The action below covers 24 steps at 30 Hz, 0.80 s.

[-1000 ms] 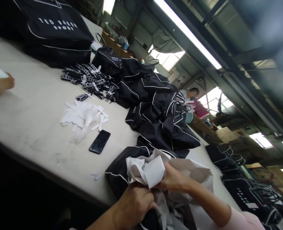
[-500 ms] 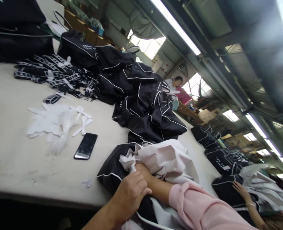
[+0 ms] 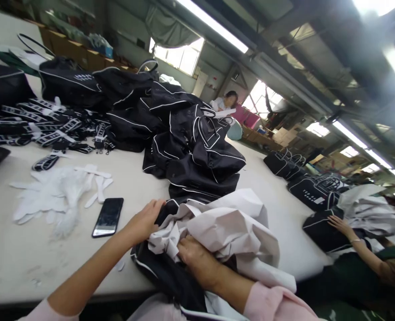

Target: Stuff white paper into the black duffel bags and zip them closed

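Your right hand is clamped on crumpled white paper bulging from the black bag at the table's near edge, your left hand clasps that bag's rim near the phone, and heaped bags lie beyond.

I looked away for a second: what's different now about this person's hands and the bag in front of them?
The left hand has let go of the near side of the black bag and moved to its far side. The right hand has moved toward the bag's left end, down against the pale paper. The phone still lies beside the white pieces.
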### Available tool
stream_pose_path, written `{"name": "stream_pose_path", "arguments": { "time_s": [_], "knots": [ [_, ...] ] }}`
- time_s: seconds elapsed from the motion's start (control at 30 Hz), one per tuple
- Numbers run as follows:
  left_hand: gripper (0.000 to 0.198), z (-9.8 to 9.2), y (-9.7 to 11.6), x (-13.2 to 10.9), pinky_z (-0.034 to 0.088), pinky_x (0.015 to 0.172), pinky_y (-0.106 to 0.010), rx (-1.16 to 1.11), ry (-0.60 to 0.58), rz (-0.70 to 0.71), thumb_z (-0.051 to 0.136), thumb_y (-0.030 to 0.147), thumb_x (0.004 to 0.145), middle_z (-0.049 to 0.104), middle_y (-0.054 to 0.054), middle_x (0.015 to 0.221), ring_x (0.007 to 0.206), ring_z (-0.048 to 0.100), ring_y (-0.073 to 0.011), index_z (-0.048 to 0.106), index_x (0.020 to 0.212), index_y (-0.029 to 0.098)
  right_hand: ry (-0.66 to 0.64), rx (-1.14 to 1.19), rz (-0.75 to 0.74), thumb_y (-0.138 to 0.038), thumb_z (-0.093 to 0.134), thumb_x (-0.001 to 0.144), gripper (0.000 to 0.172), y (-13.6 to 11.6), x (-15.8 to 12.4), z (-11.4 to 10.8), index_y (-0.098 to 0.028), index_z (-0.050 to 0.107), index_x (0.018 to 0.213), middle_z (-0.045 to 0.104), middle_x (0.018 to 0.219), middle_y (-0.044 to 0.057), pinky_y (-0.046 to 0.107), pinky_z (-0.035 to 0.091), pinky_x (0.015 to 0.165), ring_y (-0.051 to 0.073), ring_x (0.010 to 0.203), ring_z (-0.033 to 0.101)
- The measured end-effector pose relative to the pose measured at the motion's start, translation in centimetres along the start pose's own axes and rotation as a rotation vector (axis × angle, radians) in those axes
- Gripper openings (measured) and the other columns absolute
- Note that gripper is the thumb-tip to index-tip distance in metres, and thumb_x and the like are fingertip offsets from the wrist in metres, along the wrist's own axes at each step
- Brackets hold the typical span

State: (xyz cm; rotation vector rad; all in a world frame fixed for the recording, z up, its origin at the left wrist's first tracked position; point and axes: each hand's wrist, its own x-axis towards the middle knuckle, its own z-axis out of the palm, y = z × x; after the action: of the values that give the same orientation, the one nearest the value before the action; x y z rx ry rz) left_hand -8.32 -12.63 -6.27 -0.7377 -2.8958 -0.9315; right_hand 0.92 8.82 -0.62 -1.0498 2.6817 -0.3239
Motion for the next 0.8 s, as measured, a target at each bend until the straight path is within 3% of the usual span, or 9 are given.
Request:
{"name": "stream_pose_path", "arguments": {
  "time_s": [0.1,0.2,0.3,0.37,0.43,0.53,0.7,0.8],
  "knots": [
    [0.053,0.4,1.0,1.1,0.053,0.069,-0.037,0.343,0.058,0.128,0.042,-0.003,0.08,0.061,-0.013,0.104,0.092,0.063,-0.0273,0.047,0.13,0.013,-0.053,-0.073,0.018,-0.003,0.05,0.084,0.025,0.0,0.1,-0.4,-0.01,0.062,0.104,0.065,0.102,0.012,0.036,0.049,0.09,0.025,0.096,0.057],
    [0.037,0.7,1.2,2.2,0.054,0.075,-0.042,0.459,0.126,0.294,0.037,0.005,0.092,0.064,-0.017,0.106,0.095,0.064,-0.0296,0.053,0.124,0.011,-0.016,-0.079,0.036,0.0,0.051,0.08,0.028,0.4,0.2,0.3,-0.012,0.061,0.103,0.065,0.103,0.01,0.034,0.049,0.091,0.025,0.098,0.058],
    [0.032,0.7,0.8,2.7,0.053,0.089,-0.042,0.519,0.275,0.632,0.043,0.013,0.096,0.065,-0.014,0.118,0.106,0.063,-0.0266,0.054,0.125,0.019,-0.004,-0.1,0.043,-0.002,0.054,0.081,0.027,0.7,0.5,0.9,-0.014,0.062,0.103,0.066,0.105,0.01,0.034,0.048,0.091,0.025,0.099,0.06],
    [0.027,0.6,0.8,2.8,0.051,0.095,-0.042,0.494,0.407,0.859,0.045,0.011,0.096,0.067,-0.012,0.116,0.109,0.062,-0.0252,0.058,0.118,0.017,-0.016,-0.126,0.037,-0.003,0.053,0.082,0.023,0.8,0.6,1.0,-0.013,0.063,0.1,0.067,0.104,0.01,0.033,0.048,0.089,0.025,0.098,0.06],
    [0.019,0.6,1.1,2.9,0.052,0.093,-0.037,0.427,0.451,0.94,0.047,0.012,0.095,0.07,-0.009,0.102,0.099,0.065,-0.0214,0.063,0.105,0.015,-0.029,-0.147,0.026,-0.001,0.053,0.08,0.023,0.7,0.6,0.8,-0.012,0.063,0.096,0.068,0.1,0.011,0.032,0.048,0.085,0.024,0.094,0.06],
    [0.017,1.1,1.3,3.8,0.054,0.076,-0.03,0.32,0.414,0.731,0.051,0.015,0.092,0.068,-0.003,0.078,0.077,0.064,-0.0173,0.065,0.084,0.018,-0.022,-0.166,0.017,0.001,0.053,0.075,0.024,0.7,0.3,0.2,-0.012,0.063,0.093,0.067,0.095,0.011,0.032,0.046,0.081,0.024,0.091,0.06],
    [0.026,2.4,0.0,6.7,0.05,0.059,-0.024,0.143,0.509,0.145,0.045,0.001,0.078,0.069,-0.003,0.077,0.065,0.065,-0.016,0.065,0.089,0.014,0.043,-0.13,0.113,0.001,0.048,0.065,0.032,0.6,-1.1,-0.9,-0.012,0.063,0.089,0.067,0.093,0.011,0.032,0.045,0.078,0.024,0.089,0.061],
    [0.026,2.4,0.3,7.2,0.048,0.056,-0.023,0.092,0.496,0.043,0.041,-0.001,0.076,0.065,-0.003,0.072,0.061,0.062,-0.0147,0.062,0.084,0.013,0.086,-0.051,0.149,0.0,0.045,0.055,0.043,0.5,-1.9,-1.3,-0.013,0.064,0.091,0.069,0.092,0.01,0.03,0.044,0.076,0.023,0.089,0.063]
  ]
}}
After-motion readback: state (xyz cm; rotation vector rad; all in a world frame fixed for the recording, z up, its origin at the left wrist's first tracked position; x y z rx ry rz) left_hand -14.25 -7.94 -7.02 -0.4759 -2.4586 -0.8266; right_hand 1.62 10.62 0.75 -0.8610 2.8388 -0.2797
